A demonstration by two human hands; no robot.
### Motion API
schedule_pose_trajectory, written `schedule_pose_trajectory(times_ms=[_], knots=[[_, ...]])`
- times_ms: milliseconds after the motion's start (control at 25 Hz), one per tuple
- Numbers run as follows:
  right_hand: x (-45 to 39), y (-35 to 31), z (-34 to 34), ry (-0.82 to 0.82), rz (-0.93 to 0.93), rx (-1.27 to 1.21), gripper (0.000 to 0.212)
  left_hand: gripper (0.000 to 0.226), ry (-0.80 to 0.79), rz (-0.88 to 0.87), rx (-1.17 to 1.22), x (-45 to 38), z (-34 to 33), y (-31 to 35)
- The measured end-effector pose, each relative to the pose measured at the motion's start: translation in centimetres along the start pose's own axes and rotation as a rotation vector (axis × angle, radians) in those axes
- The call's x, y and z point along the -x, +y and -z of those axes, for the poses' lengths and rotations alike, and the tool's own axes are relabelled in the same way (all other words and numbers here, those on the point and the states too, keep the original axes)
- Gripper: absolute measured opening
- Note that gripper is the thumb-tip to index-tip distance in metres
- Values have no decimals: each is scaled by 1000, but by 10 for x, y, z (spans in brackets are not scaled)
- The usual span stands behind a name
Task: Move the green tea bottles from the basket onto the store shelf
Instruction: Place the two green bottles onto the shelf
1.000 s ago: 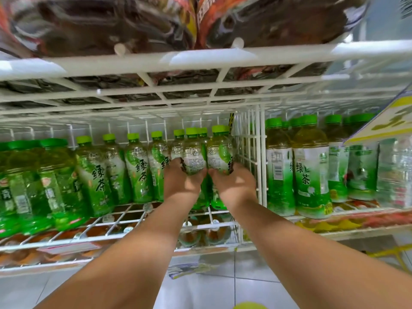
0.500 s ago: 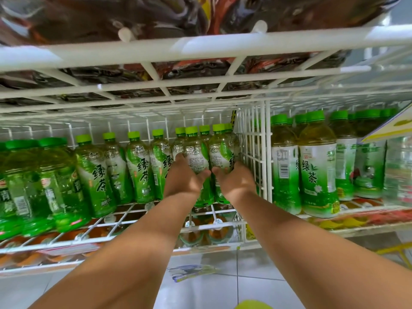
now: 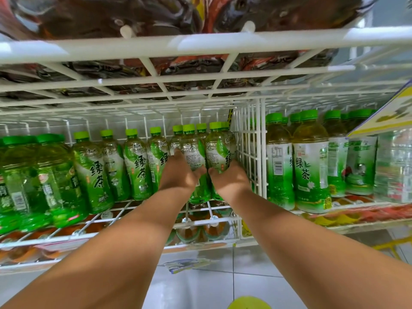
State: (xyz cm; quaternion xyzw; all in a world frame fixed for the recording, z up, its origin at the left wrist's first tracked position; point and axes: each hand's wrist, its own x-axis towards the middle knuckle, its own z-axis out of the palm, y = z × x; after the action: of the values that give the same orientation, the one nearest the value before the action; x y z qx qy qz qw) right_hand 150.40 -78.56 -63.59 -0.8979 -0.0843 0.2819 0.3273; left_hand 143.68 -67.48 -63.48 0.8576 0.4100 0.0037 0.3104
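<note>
Both my arms reach into the white wire shelf (image 3: 156, 210). My left hand (image 3: 176, 172) wraps a green tea bottle (image 3: 193, 152) with a light green cap. Beside it, my right hand (image 3: 229, 177) grips another green tea bottle (image 3: 217, 150) close to the wire divider (image 3: 256, 152). Both bottles stand upright at the right end of a row of green tea bottles (image 3: 136, 163). The fingers are hidden behind the bottles. The basket itself is out of sight, apart from a yellow-green rim (image 3: 248, 303) at the bottom edge.
Wider green bottles (image 3: 51, 179) fill the shelf's left end. Right of the divider stand other green tea bottles (image 3: 310, 161) and a yellow price sign (image 3: 388, 112). Snack bags (image 3: 133, 16) lie on the wire shelf above. Bottles sit on the lower shelf (image 3: 196, 228); tiled floor below.
Both hands have pushed their bottles slightly deeper into the shelf, and the view has shifted a little downward and closer.
</note>
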Motion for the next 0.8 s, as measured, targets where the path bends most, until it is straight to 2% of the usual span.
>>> schedule_pose_trajectory(times_ms=[160, 320, 480, 640, 800], knots=[[10, 3, 1, 22, 5, -74, 76, 98, -51, -21, -112, 8, 6, -11], [30, 2, 3, 20, 141, -3, 83, 91, -25, -131, -283, 28, 26, -20], [57, 1, 22, -22, 311, 213, 82, 87, 120, -245, -379, 61, 55, -30], [82, 2, 47, 100, 485, 530, 77, 82, 305, -346, -510, 88, 78, -38], [107, 1, 61, 101, 523, 660, 79, 84, 215, -313, -623, 109, 100, -32]])
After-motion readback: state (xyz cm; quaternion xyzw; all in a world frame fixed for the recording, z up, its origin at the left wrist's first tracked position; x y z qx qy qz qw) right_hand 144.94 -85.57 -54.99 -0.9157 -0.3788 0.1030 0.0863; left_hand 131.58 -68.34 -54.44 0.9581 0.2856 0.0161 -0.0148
